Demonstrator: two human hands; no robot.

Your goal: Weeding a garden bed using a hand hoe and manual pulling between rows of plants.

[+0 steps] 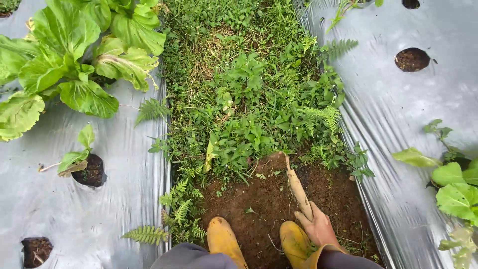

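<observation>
Right hand (318, 226) is gripping the wooden hoe handle (298, 188) at its near end, fingers wrapped tight; the blade end is digging into bare soil (269, 199) at the edge of the weeds (249, 114), btw two plastic-mulched beds (114, 164). Handle is looking stiff, rough, prob. not slippery, fairly light; best held low w/ a full fist. Left hand isn't showing. Yellow boots (226, 241) are standing just beside.

Soft, even daylight (mild plastic glare)
</observation>
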